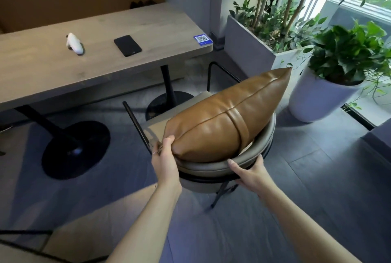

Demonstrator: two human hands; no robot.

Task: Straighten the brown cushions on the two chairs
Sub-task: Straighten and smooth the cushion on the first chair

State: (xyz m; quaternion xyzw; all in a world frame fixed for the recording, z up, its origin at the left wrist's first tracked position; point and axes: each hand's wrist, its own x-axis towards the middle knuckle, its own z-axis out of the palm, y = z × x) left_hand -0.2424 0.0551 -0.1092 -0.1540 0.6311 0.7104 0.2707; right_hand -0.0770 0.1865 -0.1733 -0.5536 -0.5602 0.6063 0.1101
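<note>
A brown leather cushion with a seam strap lies tilted on a grey chair, its far corner pointing up toward the planters. My left hand pinches the cushion's near left corner. Around the curved grey backrest rim, just below the cushion's near edge, my right hand is wrapped. The chair's tan seat shows behind the cushion. A second chair is only partly visible at the bottom left; no cushion shows on it.
A wooden table on black pedestal bases stands beyond the chair, holding a black phone, a white device and a blue QR sticker. A grey planter box and a white potted plant crowd the right.
</note>
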